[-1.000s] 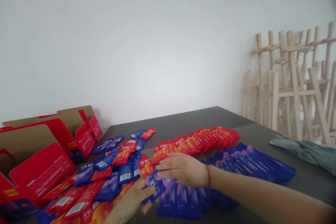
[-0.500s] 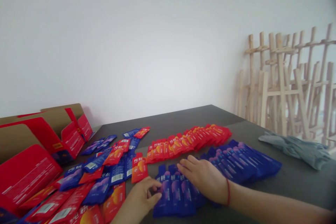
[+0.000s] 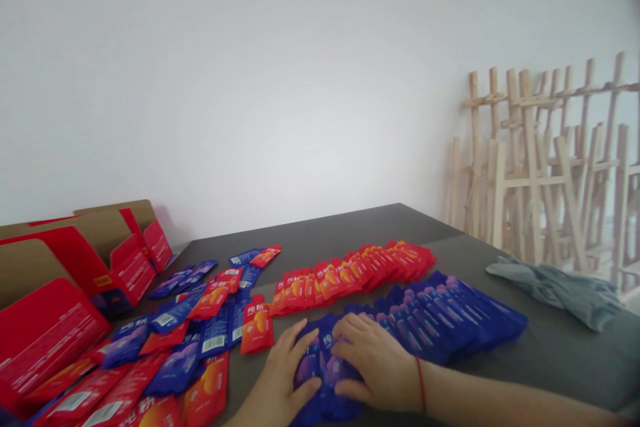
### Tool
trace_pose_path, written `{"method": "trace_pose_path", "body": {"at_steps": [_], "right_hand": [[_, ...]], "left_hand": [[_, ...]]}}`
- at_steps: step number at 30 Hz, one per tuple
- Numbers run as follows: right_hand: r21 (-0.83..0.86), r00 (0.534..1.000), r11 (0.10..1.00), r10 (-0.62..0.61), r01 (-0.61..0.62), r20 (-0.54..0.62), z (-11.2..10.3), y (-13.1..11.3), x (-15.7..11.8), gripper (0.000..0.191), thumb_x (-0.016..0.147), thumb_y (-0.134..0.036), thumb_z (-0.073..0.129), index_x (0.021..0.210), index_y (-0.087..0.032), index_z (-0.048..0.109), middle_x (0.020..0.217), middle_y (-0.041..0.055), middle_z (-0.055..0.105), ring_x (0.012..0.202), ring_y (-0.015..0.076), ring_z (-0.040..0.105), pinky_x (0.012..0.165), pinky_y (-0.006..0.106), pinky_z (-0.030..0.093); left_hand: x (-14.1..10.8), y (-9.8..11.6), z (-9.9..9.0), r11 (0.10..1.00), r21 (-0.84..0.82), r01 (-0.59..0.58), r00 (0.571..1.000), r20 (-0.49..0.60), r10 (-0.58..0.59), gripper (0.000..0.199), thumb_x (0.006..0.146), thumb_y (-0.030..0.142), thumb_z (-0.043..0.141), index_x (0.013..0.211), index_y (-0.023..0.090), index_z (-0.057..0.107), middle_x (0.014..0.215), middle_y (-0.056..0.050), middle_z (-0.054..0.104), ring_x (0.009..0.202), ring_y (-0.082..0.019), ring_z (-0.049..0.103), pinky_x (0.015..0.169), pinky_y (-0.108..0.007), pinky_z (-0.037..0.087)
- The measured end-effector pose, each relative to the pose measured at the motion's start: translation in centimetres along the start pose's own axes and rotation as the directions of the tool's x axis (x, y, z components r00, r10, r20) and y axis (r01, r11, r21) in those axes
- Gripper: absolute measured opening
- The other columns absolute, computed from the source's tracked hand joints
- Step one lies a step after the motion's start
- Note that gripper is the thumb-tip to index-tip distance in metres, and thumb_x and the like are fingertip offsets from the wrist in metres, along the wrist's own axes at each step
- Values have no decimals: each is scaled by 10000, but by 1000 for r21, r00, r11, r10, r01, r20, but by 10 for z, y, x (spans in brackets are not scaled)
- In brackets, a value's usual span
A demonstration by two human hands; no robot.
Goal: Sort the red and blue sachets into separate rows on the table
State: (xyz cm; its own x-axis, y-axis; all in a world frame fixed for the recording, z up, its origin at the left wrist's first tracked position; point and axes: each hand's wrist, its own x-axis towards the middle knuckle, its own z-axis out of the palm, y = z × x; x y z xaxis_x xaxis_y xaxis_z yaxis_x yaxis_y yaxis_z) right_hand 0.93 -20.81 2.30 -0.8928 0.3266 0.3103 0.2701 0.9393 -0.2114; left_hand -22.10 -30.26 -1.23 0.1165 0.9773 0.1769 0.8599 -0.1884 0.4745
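A row of overlapping blue sachets (image 3: 440,317) with purple fruit prints lies on the dark table. Over its near left end is my left hand (image 3: 283,373), touching the outermost sachets with its thumb and fingers apart. Close beside it, my right hand (image 3: 373,363), with a red cord at the wrist, lies across the neighbouring blue sachets, fingers spread. Between the two hands a few sachet fronts show; the rest there are covered. Behind them runs a similar row of overlapping red sachets (image 3: 350,273) with orange fruit prints.
At left, mixed red and blue sachets (image 3: 170,347) lie in a loose pile. Open red cardboard boxes (image 3: 55,333) stand beside it. Grey gloves (image 3: 555,287) rest at the table's right. Wooden easels (image 3: 530,167) lean by the white wall.
My left hand has moved up onto the blue sachets and its fingers have opened out. My right hand has shifted slightly down, spreading its fingers. The left end of the blue row is bunched closer.
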Motion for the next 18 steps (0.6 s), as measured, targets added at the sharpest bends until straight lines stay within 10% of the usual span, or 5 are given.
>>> {"method": "trace_pose_path", "body": {"at_steps": [5, 9, 18], "right_hand": [[75, 987, 986, 141, -147, 81, -3, 24, 27, 507, 909, -516, 558, 1290, -184, 601, 1415, 145, 507, 1271, 316, 454, 1028, 495, 377], [73, 967, 992, 84, -104, 239, 8, 30, 27, 647, 881, -615, 537, 1409, -241, 512, 1507, 141, 426, 1308, 377, 426, 1016, 623, 346], [98, 977, 995, -36, 16, 210, 7, 29, 8, 638, 874, -617, 542, 1395, -249, 523, 1467, 132, 480, 1292, 343, 446, 1028, 588, 345]], "left_hand": [[-1, 5, 9, 995, 91, -30, 999, 36, 27, 563, 914, 518, 531, 1447, 370, 427, 1572, -60, 359, 1457, -317, 283, 1137, -576, 316], [-5, 11, 15, 990, 136, 34, 999, 20, -37, 581, 908, 542, 513, 1437, 304, 467, 1536, -103, 411, 1426, -342, 342, 1119, -573, 351], [-13, 20, 42, 977, 175, 122, 990, -98, -106, 546, 879, 508, 539, 1360, 252, 566, 1442, -149, 523, 1343, -353, 462, 1083, -585, 401]]}}
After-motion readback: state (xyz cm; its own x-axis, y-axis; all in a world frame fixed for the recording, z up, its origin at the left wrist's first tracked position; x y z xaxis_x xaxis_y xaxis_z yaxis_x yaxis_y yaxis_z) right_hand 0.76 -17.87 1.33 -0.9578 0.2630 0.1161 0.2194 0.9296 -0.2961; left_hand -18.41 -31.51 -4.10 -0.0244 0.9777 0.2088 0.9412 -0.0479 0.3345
